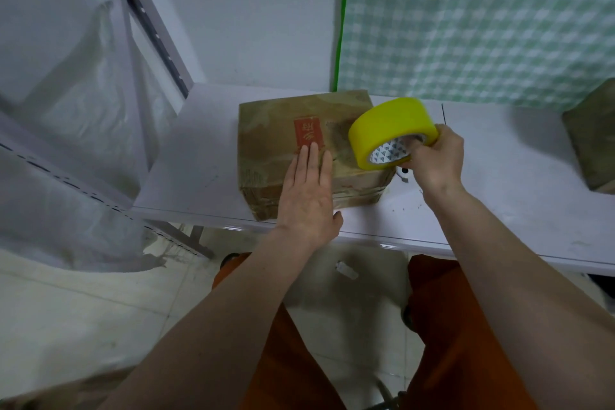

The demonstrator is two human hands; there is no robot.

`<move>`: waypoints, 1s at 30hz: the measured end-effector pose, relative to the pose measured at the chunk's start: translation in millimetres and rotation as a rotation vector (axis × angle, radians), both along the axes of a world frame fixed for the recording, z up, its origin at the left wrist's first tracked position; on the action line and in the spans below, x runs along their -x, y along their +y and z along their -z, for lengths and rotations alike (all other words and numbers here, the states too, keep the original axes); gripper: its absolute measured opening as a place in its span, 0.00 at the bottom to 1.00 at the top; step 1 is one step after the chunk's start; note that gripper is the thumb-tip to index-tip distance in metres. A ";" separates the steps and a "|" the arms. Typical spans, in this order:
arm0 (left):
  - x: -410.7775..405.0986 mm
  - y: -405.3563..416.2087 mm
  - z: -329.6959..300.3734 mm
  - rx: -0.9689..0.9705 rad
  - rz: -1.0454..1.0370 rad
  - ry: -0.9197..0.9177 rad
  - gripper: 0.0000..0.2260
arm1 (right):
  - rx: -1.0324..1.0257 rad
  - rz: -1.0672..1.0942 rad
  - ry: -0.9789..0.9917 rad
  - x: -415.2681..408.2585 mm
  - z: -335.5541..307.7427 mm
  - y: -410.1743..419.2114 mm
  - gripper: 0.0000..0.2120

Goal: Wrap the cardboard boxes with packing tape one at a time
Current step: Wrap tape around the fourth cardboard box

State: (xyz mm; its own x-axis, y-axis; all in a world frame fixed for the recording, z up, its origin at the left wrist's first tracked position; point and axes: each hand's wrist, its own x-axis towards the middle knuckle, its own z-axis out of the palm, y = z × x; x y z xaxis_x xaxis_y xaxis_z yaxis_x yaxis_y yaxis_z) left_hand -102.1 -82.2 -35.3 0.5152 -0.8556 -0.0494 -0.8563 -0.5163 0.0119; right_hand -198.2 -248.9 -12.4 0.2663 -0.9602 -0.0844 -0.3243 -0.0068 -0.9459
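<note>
Two bare arms reach out from the bottom, over orange trousers. Under the left hand [307,196] sits the brown cardboard box with a red label [299,146], on the white table [499,210]. That hand lies flat on the box top, fingers straight and close together, pressing it down.

Shiny bands already run across the top of the box and around its near edge, so I think some tape is on (how many turns, I cannot tell). More wrapping seems to be left. No loose strip can be seen running from the roll to the box.

Its long side runs from the left hand toward the right hand, and the red label's top points away from the person.

Just beside the box, the right hand [432,160] grips the fat yellow roll of packing tape [389,131], fingers curled into its hole. The roll is tilted, its open side facing the person.

Far past the right hand stands another brown cardboard box [595,140], probably next.
</note>
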 end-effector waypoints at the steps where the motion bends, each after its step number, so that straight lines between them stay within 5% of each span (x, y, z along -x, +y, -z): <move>1: 0.6 1.1 0.0 -0.003 -0.005 -0.005 0.46 | 0.024 -0.004 0.009 2.0 -1.8 -3.1 0.05; 10: 1.8 -0.3 0.1 -0.014 -0.018 -0.015 0.45 | 0.068 0.066 0.060 35.0 6.7 -34.1 0.23; 18: -8.6 1.9 3.1 0.026 0.069 -0.004 0.43 | 0.144 -0.043 0.155 43.6 4.9 -41.1 0.17; 22: -33.6 -0.1 0.3 -0.003 0.140 -0.025 0.42 | 0.025 0.047 0.312 69.9 39.1 -28.0 0.15; 30: -36.3 -25.7 -16.6 0.030 0.061 -0.030 0.41 | -0.087 -0.078 0.190 79.7 46.5 -15.4 0.22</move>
State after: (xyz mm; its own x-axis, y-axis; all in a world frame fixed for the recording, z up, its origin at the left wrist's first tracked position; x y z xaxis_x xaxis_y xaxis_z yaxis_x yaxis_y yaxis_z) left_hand -65.9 -107.9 -18.6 0.4631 -0.8863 -0.0082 -0.8863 -0.4631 0.0005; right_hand -277.9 -264.3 -58.9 0.3105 -0.9244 -0.2217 -0.4988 0.0401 -0.8658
